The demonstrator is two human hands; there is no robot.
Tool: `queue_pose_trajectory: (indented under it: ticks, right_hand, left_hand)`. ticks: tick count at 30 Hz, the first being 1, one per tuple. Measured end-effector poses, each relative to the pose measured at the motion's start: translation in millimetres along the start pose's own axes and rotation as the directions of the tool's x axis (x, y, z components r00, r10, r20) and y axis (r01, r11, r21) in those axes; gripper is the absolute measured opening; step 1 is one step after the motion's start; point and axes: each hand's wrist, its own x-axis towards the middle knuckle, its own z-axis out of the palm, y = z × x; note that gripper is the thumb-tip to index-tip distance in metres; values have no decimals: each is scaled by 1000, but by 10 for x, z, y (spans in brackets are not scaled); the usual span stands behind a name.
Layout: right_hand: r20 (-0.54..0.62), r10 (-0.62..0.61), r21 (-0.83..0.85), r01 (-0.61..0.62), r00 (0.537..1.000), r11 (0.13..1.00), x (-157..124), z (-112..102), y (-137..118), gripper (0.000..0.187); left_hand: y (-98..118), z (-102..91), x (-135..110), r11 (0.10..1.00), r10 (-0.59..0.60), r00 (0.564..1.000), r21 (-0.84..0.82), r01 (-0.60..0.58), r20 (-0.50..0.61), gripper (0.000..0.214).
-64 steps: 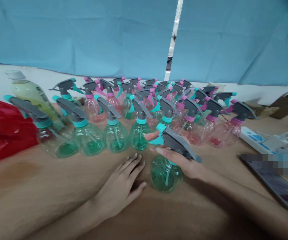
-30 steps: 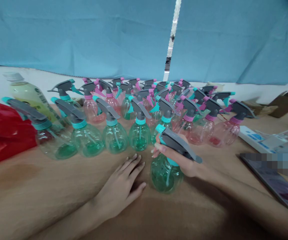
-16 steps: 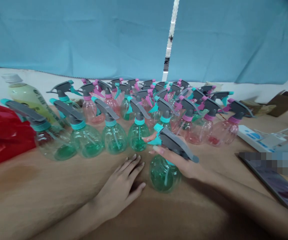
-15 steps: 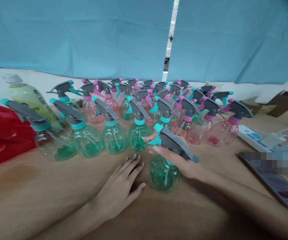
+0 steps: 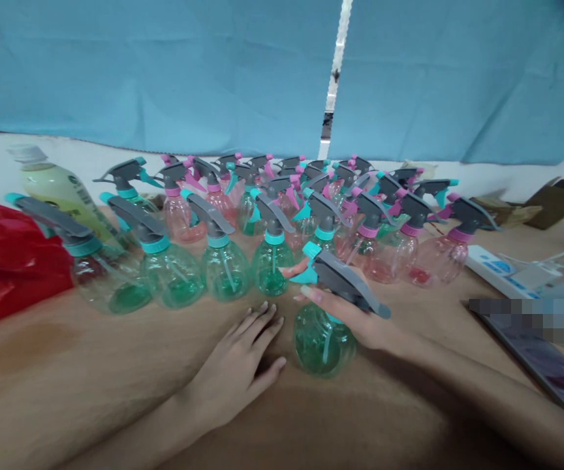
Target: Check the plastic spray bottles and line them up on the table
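"What is the biggest thing there?"

"A blue cloth [image 5: 164, 78]; it hangs across the back, with some folds in it."

"And under that?"

"A brown table [image 5: 125, 378]; on it stands a crowd of spray bottles; the front row has green bottles [image 5: 226, 271] on the left and pink bottles [image 5: 441, 261] on the right, with a bit of wet stuff inside."

"What else is there?"

"A shiny red bag [image 5: 12, 267] is at the left edge; a drink bottle [image 5: 59, 189] with a white cap is just behind it; over on the right lie a dark flat screen [image 5: 536, 359] and a white power strip [image 5: 492, 267]."

"What about the hands?"

"The left hand [image 5: 243, 359] lies flat on the table, near the row; it holds no bottle; the right hand [image 5: 355, 313] grips a green spray bottle [image 5: 324, 343] round its neck, with the thumb on the near side."

"Where is that bottle?"

"In front of the row, just right of the left hand; it leans a little; I can't tell if its bottom touches the table."

"And the smallest bit?"

"The blue-green trigger [image 5: 305, 274]; one fingertip [image 5: 289, 269] pokes out past it."
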Motion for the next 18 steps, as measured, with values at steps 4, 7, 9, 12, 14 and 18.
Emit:
queue_pose_trajectory:
  ticks: [4, 7, 9, 12, 14, 18]
  right_hand:
    - [14, 9, -14, -9, 1000, 1000, 0, -13, -29, 24]
    - [31, 14, -15, -13, 999, 1000, 0, -16, -30, 24]
    - [30, 8, -4, -8, 1000, 1000, -1, -14, -19, 25]
    - [24, 9, 6, -9, 1000, 1000, -3, -10, -1, 24]
    - [27, 21, 2, -21, 999, 1000, -4, -11, 1, 24]
    - [28, 22, 1, -22, 999, 1000, -3, -18, -13, 23]
  left_hand:
    - [8, -14, 5, 1000, 6, 1000, 20, -6, 20, 51]
    - [9, -16, 1, 1000, 6, 1000, 17, -6, 20, 52]
    - [4, -8, -3, 1000, 3, 1000, 11, -3, 11, 51]
    - [-6, 9, -5, 1000, 6, 1000, 8, -6, 1, 51]
    - [-10, 17, -4, 1000, 10, 1000, 10, -10, 1, 52]
    - [-7, 15, -1, 1000, 13, 1000, 24, -13, 8, 51]
